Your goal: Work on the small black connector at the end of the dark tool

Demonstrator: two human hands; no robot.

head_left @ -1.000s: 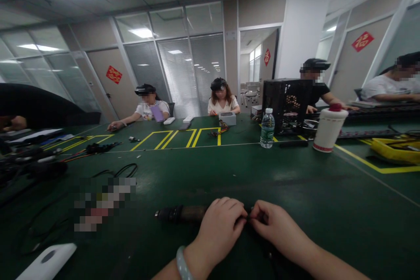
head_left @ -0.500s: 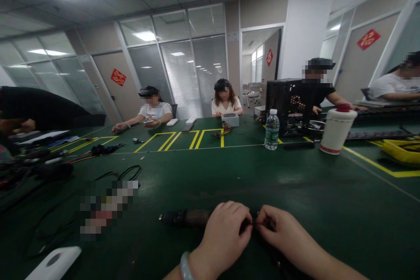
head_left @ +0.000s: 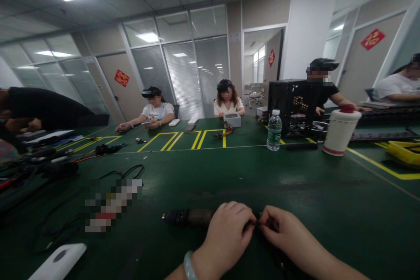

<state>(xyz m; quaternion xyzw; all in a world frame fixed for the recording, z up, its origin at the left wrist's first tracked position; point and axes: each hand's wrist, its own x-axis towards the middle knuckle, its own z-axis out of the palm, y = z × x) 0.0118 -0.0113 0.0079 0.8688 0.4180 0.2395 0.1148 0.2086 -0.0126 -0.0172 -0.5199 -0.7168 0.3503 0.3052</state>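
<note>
Your left hand (head_left: 226,238) and right hand (head_left: 288,236) pinch close together on what seems a thin dark wire (head_left: 257,223), running from a dark wrapped cable (head_left: 187,217) lying on the green bench mat (head_left: 328,210).

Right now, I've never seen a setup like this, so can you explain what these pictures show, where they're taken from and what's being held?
There's no machine here. This picture comes from a camera worn on a person's head, looking forward and down at their own two bare hands. The left hand, with a pale bangle on its wrist, and the right hand meet over something small and dark, too small to identify. A dark cylindrical object lies on the green work table and runs behind the left hand. Farther off stand a water bottle, a white bottle with a red cap and a black computer case. Other people sit farther along the table.
</note>
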